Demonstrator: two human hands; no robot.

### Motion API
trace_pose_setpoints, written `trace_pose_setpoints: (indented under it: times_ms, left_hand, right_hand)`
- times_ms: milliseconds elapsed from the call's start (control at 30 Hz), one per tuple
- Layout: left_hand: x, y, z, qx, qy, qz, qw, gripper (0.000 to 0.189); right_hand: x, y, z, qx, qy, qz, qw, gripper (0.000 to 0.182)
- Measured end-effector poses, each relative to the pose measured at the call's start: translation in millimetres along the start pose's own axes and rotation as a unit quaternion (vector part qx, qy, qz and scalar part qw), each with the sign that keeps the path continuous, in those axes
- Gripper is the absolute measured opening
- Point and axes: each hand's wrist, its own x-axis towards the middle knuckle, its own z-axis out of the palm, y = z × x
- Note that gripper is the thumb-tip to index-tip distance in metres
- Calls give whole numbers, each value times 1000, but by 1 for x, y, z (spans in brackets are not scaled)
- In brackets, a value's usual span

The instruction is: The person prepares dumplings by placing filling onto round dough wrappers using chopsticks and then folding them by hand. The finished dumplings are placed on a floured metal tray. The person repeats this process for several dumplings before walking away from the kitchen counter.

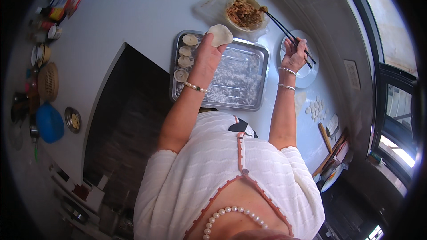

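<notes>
A round, flat dough wrapper (220,35) rests on the fingers of my left hand (210,51), above the far edge of a metal tray (230,101). Flour is scattered over the tray's bottom, and several shaped dumplings (184,61) line its left side. My right hand (294,53) grips black chopsticks (283,29) over a white plate (305,79). A small lump of filling (263,9) is pinched at their tips, beside the rim of a bowl (230,23) of minced filling (244,13). A clear plastic bag (213,5) lies around the bowl.
Several small dough pieces (316,108) lie on the white counter at right, near a rolling pin (325,137) and a cleaver (333,126). Bottles (55,14), a woven basket (48,81), a blue bowl (50,122) and a small metal bowl (72,120) stand along the left.
</notes>
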Motion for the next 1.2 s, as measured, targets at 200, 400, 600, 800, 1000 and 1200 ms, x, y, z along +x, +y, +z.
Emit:
trace_pose_setpoints:
  times_ms: [200,400,600,800,1000,1200]
  left_hand:
    - [2,-2,3,10,-7,-12,1000,31]
    - [0,1,5,12,0,-16,1000,31]
    - [0,1,1,17,28,-17,999,32]
    - [0,4,1,15,31,-18,999,32]
    - [-2,5,2,26,6,-12,1000,32]
    - [-8,7,13,37,-22,-15,999,33]
  right_hand:
    - [-2,-10,7,29,-18,27,999,26]
    - [-2,-5,10,38,-18,69,997,26]
    - [1,3,-7,1,-9,57,998,25]
    - [2,0,-11,36,-8,81,996,25]
    - [6,1,-14,103,14,126,987,25]
    - [6,1,-5,106,-4,138,985,26]
